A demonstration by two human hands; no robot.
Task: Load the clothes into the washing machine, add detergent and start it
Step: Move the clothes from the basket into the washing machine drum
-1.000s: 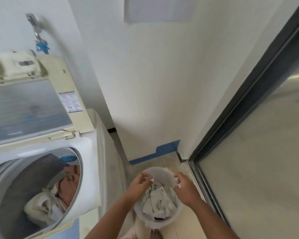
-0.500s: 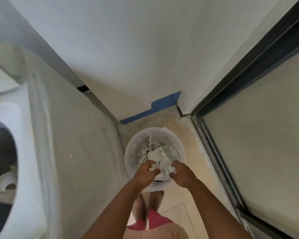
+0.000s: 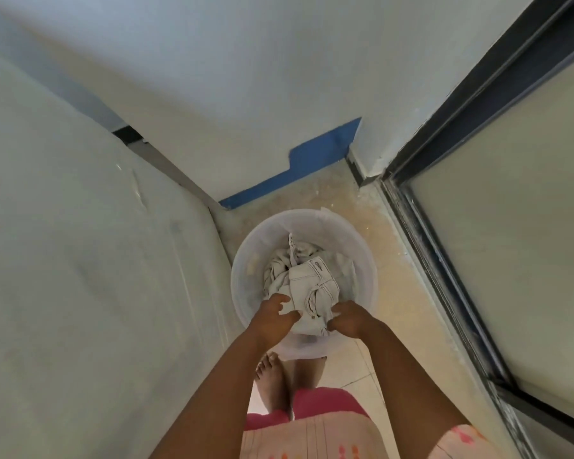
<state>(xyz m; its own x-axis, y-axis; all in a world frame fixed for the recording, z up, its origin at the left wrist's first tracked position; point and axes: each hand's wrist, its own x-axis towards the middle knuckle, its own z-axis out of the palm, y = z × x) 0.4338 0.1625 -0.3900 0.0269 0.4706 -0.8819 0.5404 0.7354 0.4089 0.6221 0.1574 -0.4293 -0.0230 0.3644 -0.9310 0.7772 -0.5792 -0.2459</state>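
A translucent white bucket (image 3: pixel 242 279) stands on the floor in the corner, holding pale grey jeans (image 3: pixel 312 283) and more light cloth beneath them. Both my hands reach down into it. My left hand (image 3: pixel 274 314) pinches the near left edge of the jeans between thumb and fingers. My right hand (image 3: pixel 347 318) grips the near right edge with curled fingers. The washing machine's white side panel (image 3: pixel 90 276) fills the left of the view; its drum is out of sight.
A white wall with a blue painted strip (image 3: pixel 299 173) closes the corner behind the bucket. A dark-framed sliding glass door (image 3: pixel 444 260) runs along the right. My bare feet (image 3: pixel 274 376) stand on the tiled floor just behind the bucket.
The view has tilted down and right, so the machine's open drum has left the frame. Both hands have moved from the bucket's rim onto the jeans and taken hold of them.
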